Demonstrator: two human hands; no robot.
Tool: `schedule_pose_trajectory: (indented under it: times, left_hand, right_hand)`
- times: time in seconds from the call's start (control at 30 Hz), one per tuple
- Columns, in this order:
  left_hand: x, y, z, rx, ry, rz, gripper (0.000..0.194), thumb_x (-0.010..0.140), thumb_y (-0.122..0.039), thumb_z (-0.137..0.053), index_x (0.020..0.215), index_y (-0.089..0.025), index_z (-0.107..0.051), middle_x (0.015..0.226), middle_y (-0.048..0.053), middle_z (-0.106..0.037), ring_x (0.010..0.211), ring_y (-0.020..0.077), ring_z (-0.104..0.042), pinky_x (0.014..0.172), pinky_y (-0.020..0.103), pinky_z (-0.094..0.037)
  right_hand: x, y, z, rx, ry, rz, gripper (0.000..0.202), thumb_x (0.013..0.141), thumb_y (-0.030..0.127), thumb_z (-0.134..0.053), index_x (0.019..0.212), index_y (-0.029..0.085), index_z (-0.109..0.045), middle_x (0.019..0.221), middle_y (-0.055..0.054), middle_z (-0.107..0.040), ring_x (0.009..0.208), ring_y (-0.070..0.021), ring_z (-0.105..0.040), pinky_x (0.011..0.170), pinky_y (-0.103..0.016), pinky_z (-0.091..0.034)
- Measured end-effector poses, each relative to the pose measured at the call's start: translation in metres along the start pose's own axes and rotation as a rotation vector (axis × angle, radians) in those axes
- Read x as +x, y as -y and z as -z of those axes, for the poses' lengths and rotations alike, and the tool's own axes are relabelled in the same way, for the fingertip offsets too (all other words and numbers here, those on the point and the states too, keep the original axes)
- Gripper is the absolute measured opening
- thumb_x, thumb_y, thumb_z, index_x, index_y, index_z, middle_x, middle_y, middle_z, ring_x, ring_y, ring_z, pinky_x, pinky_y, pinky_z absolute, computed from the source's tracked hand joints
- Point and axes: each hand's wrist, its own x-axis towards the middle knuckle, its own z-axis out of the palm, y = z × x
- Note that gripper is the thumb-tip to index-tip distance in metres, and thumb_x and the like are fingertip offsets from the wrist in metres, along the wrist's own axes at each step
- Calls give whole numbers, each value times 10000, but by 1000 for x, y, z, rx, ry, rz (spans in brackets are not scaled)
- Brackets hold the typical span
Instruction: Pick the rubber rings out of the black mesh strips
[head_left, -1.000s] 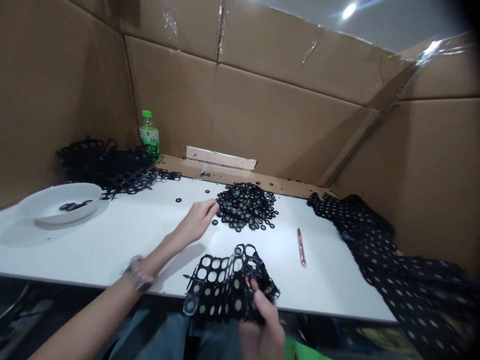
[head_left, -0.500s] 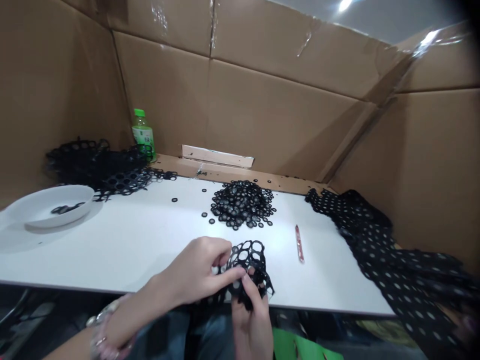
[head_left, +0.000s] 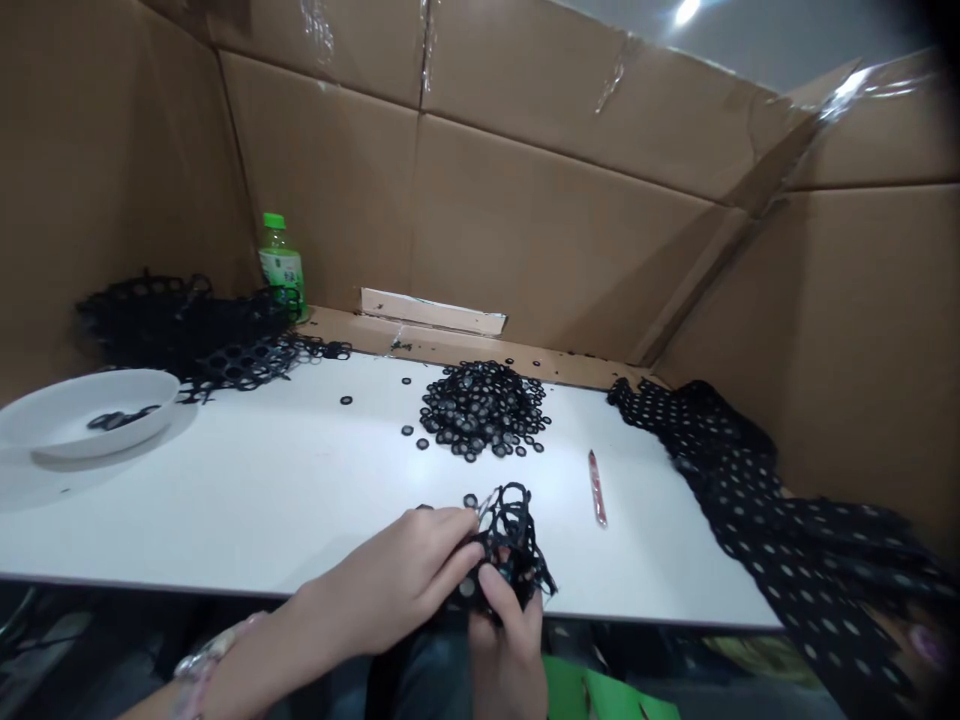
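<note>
A piece of black fabric with round holes (head_left: 514,520) is bunched between my two hands near the table's front edge. My left hand (head_left: 420,560) is closed, its fingers and thumb pinching the left side of the fabric. Below it, my right hand (head_left: 510,630) grips the same piece with the thumb pressed on top. One small black ring (head_left: 470,500) shows just beyond my left fingertips; whether it is loose cannot be seen. Farther back lies a heap of small black rings (head_left: 484,410), with several loose ones around it.
A white bowl (head_left: 142,435) holding a few dark pieces stands left. Behind it sit a black mesh pile (head_left: 180,330) and a green-capped bottle (head_left: 282,265). Right are a red pen-like stick (head_left: 597,490) and long black dotted fabric (head_left: 742,480). Cardboard walls (head_left: 570,240) enclose the table.
The mesh fabric has been crumpled more tightly, and my left fingers have moved slightly lower onto it. A small ring now shows beyond my left fingertips. The view has shifted slightly.
</note>
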Motion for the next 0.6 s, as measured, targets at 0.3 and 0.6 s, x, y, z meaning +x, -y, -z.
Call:
schedule_pose_trajectory:
  times: [0.3,0.6]
  left_hand:
    - [30,40,32,-29,-421,121,348,916,-311,-224,600,-194,-311,526,-44,-363,498,113,-368,510,239,-277]
    - [123,63,36,176,-379,35,153,821,-296,-423,782,-165,-491,797,43,-535,739,182,-503,669,277,-362]
  right_hand:
    - [8,9,8,154,-83,-103,299,498,190,-727,783,203,-638,739,0,-707,732,-189,-666,691,-318,-556]
    - [2,23,-12,265,-128,-213,303,430,117,-732,713,187,-650,707,28,-699,754,-139,-654,713,-227,-548]
